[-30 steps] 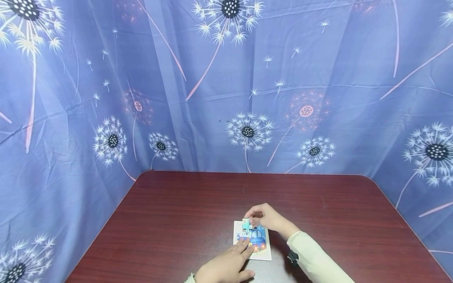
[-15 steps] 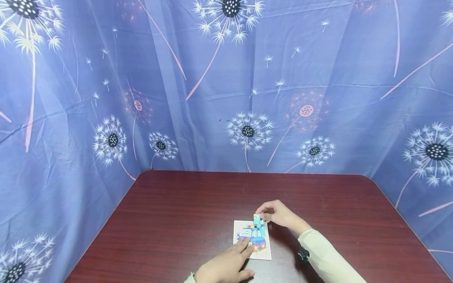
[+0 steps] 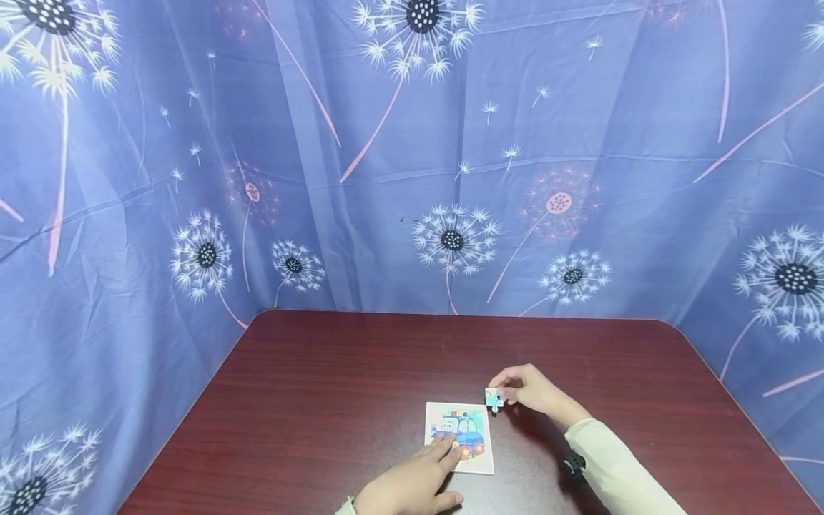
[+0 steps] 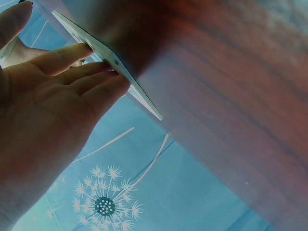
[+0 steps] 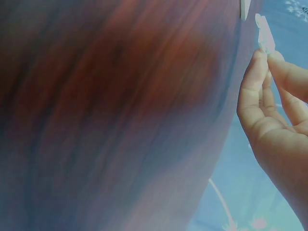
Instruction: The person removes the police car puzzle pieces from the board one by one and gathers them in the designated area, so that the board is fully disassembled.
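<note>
A square puzzle board [image 3: 479,467] with a white border and a blue cartoon car picture lies on the table. My left hand [image 3: 412,481] rests on its lower left part, fingers stretched out and covering some of the picture. In the left wrist view, the fingertips of that hand [image 4: 53,106] touch the board's face [image 4: 150,107]. Just beyond the board's upper right corner, my right hand [image 3: 533,392] pinches a light-blue and white jigsaw piece [image 3: 492,398] between thumb and fingers. The right wrist view shows this piece [image 5: 265,36] edge-on at the fingertips, apart from the board.
The dark red-brown wooden table [image 3: 322,386] spreads out around the board. A blue curtain [image 3: 386,214] printed with dandelions hangs behind the table and along its sides. A dark device [image 3: 575,462] sits at the right wrist.
My right hand has lifted the jigsaw piece off the top of the board and carried it right, past the upper right corner. The left hand has stayed in place on the board.
</note>
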`<state>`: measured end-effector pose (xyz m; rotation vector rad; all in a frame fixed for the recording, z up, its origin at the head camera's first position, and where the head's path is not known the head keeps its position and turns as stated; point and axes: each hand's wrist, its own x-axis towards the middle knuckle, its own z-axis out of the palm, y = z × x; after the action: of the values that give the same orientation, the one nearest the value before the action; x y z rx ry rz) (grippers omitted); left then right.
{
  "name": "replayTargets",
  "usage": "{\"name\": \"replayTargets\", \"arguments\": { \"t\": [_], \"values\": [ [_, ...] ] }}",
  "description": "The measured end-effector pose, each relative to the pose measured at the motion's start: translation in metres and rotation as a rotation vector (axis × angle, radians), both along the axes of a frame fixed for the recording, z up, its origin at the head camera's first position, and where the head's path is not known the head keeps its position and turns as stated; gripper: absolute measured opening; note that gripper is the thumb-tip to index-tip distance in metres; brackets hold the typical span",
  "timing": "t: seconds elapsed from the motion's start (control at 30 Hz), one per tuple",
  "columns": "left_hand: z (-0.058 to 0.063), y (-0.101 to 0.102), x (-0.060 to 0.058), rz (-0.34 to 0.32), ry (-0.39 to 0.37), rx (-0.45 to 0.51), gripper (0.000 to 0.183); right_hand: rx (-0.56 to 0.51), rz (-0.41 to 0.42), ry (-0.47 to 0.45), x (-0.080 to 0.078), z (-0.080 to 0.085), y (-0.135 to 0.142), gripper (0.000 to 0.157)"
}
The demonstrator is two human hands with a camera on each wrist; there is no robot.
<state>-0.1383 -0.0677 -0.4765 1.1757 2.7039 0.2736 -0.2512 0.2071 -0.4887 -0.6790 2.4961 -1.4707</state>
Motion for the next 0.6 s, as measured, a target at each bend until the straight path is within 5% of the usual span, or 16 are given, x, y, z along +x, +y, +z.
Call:
{"name": "replayTargets", "arguments": {
  "t": [0.6],
  "values": [
    [0.000, 0.001, 0.000, 0.017, -0.048, -0.001, 0.066, 0.035, -0.058, -0.042, -0.006, -0.006, 0.023, 0.015]
  ]
}}
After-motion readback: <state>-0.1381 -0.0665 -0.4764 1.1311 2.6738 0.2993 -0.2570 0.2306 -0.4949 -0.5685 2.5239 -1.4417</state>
